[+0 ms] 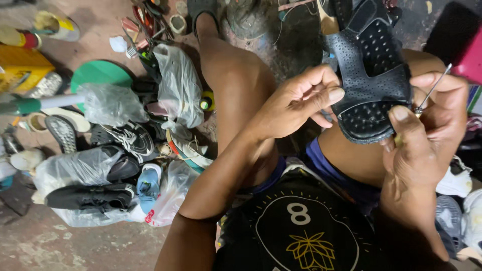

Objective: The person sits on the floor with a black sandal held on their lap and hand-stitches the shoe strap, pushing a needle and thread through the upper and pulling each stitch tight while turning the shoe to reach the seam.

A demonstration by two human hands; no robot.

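Two hands are busy on one black perforated sandal (369,75), which rests across my right thigh with its sole edge turned toward me. My left hand (301,103) pinches the near edge of the sandal between thumb and curled fingers, steadying it. My right hand (427,135) is closed around a stitching awl (431,93), thumb pressed along the handle, and the thin metal shaft angles up and away while its working end sits right at the sandal's rim. The hands are near each other but not touching; the sandal lies between them.

To do this well, I judge the left grip should stay close to the entry point, so the rim does not flex away when the awl is pushed. I would keep the left fingertips just out of the shaft's line, since a slip would drive the point toward them or toward the thigh beneath. A push in line with the shaft, not a pry, looks safest for the thin metal.

On the concrete floor (75,246) to my left lies a heap of shoes, some in clear plastic bags (175,85), and a black sneaker (125,138); they are well apart from the work.
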